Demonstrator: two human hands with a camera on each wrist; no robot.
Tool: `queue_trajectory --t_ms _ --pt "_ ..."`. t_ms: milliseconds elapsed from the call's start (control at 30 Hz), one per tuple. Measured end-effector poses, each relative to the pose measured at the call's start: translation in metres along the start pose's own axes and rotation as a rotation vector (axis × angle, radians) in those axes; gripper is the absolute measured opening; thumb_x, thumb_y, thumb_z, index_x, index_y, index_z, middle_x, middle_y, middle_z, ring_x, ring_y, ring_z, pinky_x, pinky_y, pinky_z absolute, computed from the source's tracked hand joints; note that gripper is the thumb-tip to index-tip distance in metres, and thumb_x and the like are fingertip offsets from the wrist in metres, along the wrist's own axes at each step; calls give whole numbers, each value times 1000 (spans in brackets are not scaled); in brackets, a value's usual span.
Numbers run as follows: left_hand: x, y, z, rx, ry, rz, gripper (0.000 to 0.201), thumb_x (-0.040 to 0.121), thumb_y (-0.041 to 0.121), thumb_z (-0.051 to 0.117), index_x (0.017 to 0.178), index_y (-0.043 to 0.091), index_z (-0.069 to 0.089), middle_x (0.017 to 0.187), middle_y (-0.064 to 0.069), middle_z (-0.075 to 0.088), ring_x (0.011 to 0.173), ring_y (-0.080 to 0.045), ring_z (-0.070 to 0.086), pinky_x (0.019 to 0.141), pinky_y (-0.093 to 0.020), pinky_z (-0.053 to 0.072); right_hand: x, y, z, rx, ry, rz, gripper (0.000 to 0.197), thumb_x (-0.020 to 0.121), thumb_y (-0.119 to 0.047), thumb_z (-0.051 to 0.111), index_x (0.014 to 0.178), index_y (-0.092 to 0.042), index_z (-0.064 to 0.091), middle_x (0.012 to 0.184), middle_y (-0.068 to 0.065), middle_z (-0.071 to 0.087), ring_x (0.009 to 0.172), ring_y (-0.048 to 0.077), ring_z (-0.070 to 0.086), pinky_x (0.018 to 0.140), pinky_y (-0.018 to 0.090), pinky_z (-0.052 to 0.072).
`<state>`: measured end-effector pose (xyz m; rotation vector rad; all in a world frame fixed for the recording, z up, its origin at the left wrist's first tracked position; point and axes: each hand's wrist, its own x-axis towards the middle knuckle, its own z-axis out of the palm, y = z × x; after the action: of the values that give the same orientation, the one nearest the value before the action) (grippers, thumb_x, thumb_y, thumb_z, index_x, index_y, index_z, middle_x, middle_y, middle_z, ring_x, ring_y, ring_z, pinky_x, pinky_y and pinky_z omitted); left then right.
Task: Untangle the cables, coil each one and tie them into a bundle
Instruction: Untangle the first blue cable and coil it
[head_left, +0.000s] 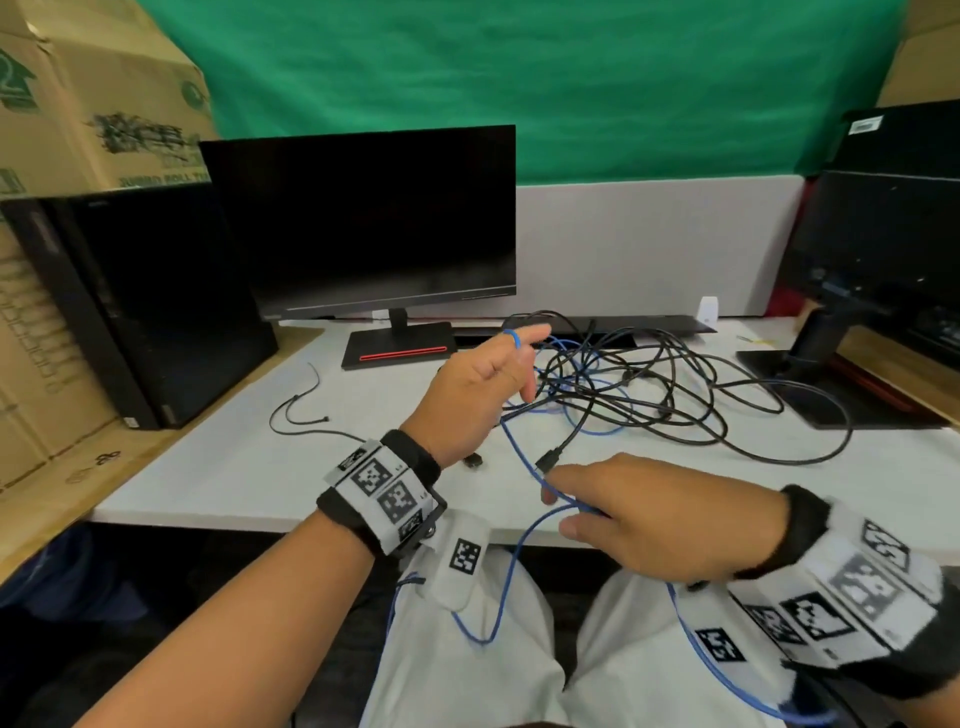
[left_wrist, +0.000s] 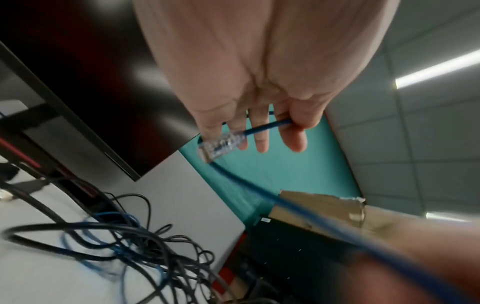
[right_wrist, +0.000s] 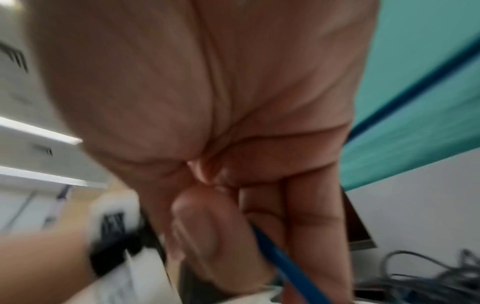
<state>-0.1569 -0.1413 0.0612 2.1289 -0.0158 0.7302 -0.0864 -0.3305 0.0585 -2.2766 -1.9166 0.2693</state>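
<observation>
Lap: a loop of the blue cable (head_left: 524, 561) sags over the seated person's pale trousers (head_left: 467, 649), below the near edge of the white desk (head_left: 208, 467).
Right hand: the right hand (head_left: 654, 525) hovers at the desk's near edge, thumb and fingers curled onto the blue cable; the right wrist view shows the thumb pressing it against the fingers.
Black plug: a black connector (head_left: 549, 460) on a black lead hangs just beside the right hand's fingertips; contact cannot be told.
Left hand: the left hand (head_left: 475, 395) is raised above the desk, farther and to the left, fingers mostly extended, with the blue cable looped over the forefinger; the left wrist view shows that cable pinched near its clear plug (left_wrist: 222, 145).
Tangle: black and blue cables (head_left: 649, 384) lie knotted together on the desk, right of centre, beyond both hands.
Loose lead: a thin black wire (head_left: 298, 410) lies alone at left.
Backdrop: a dark monitor (head_left: 363, 223) stands at the far side, a black computer tower (head_left: 140, 306) at far left, a second monitor stand (head_left: 831, 358) at right, a green cloth (head_left: 519, 78) behind.
</observation>
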Motion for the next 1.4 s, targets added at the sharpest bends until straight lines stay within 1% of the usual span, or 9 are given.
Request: queue_trajectory --t_ms 167,267,433,600,700,867,1033,1233,1400 --pt "-7 -10 11 -20 -91 -29 42 107 27 39 73 12 60 68 -9 68 78 -10 71 72 -23 50 -20 -12 -37 374 29 -137 14 101 -29 54 98 -20 64 65 -4 51 60 10 44 61 28 47" --pt "-8 -3 15 -131 -129 -89 50 108 37 35 72 9 56 44 1 45 37 -8 42 48 -20 41 -20 -2 -48 511 291 -164 17 100 -18 55 97 -17 72 63 -23 56 58 -5 52 56 15 49" --pt "-8 19 15 -541 -358 -233 56 98 61 35 64 17 46 42 5 25 33 -10 20 65 -47 60 4 26 -33 620 771 -18 23 101 -13 51 100 -19 73 53 -14 46 47 3 36 46 9 31" --pt "-10 25 20 -878 -429 -262 51 103 46 40 70 8 45 73 -10 58 65 -26 62 61 -56 60 18 26 -11 963 566 33 34 107 -33 40 97 -31 72 62 -2 56 45 17 47 43 28 43" --pt "-9 24 18 -961 -372 -274 55 101 39 43 108 -15 50 91 -10 69 86 -28 64 65 -57 61 17 24 -8 1243 367 -25 44 105 -47 33 104 -22 69 71 3 54 51 22 52 52 31 48" --pt "-10 21 17 -995 -305 -291 28 105 21 37 107 -1 54 82 -8 67 47 -16 57 55 -42 60 21 17 -1 1094 602 74 42 107 -39 30 85 -9 49 49 3 41 43 15 35 47 31 46" --pt "-9 27 14 -895 -381 -438 46 98 58 40 73 19 46 44 6 29 27 -6 22 39 -20 37 21 16 -5 1044 580 46 40 101 -51 33 81 -17 43 52 -3 39 40 7 25 40 19 22" --pt "1 39 -4 -1138 -247 -221 58 103 48 32 52 21 40 114 -5 72 84 -13 70 55 -48 60 25 33 16 913 527 25 35 97 -43 43 98 -8 45 72 2 67 34 18 43 38 25 34" --pt "3 33 -11 -1038 -97 -148 59 103 45 32 54 22 55 145 -3 55 134 -12 51 94 -58 53 25 38 42 518 270 113 18 101 -32 53 95 -20 42 53 -2 54 43 7 42 51 24 39"
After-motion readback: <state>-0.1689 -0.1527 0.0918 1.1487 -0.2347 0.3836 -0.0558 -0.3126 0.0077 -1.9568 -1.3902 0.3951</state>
